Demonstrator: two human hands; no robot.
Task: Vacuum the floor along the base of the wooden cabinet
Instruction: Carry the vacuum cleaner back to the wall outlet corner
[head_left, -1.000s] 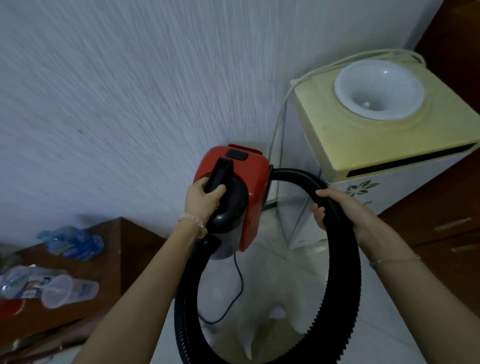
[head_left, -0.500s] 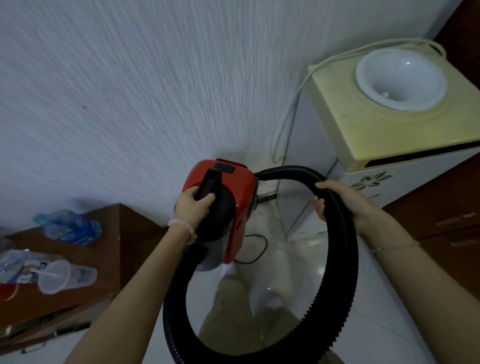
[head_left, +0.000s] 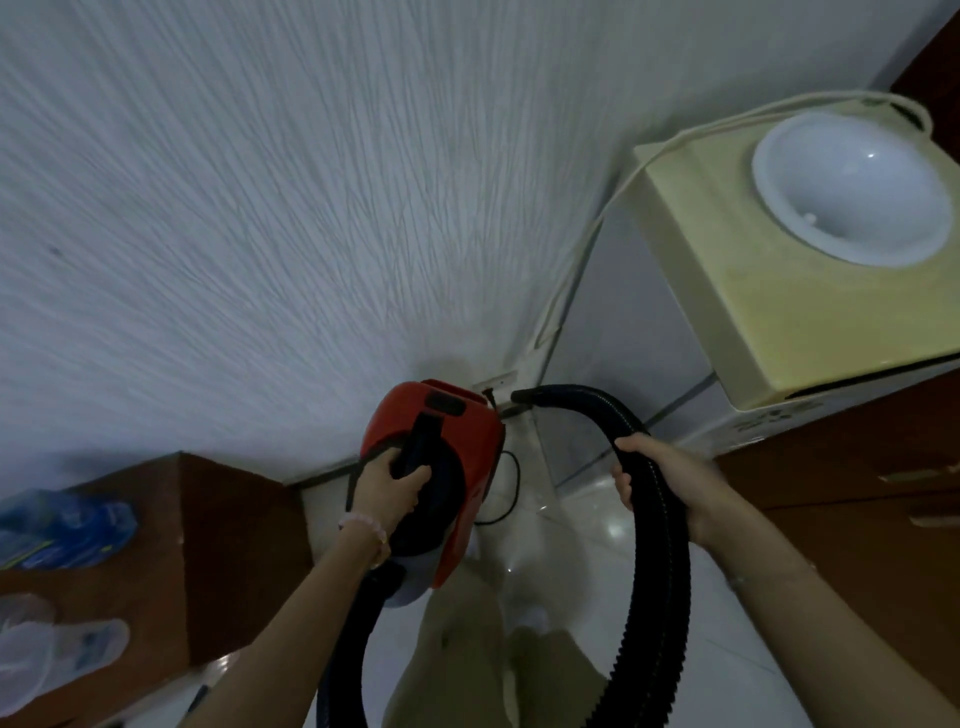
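A small red and black vacuum cleaner (head_left: 467, 441) hangs above the white tiled floor (head_left: 571, 551), carried by its black handle in my left hand (head_left: 392, 486). My right hand (head_left: 662, 480) grips the black ribbed hose (head_left: 660, 597), which loops down from the body and back up. The hose's open end (head_left: 524, 396) points toward the wall's base. A dark wooden cabinet (head_left: 852, 499) with drawer handles stands at the right.
A yellowed water dispenser (head_left: 737, 291) with a white bowl top stands against the textured wall (head_left: 311, 208), its cord trailing down. A low wooden cabinet (head_left: 228, 545) at the left holds plastic cups and a blue bag. The black power cord (head_left: 511, 483) lies on the floor.
The vacuum body has come lower and farther from me, toward the wall's base. The hose end, earlier at the body, now shows free beside it. Both hands keep their hold.
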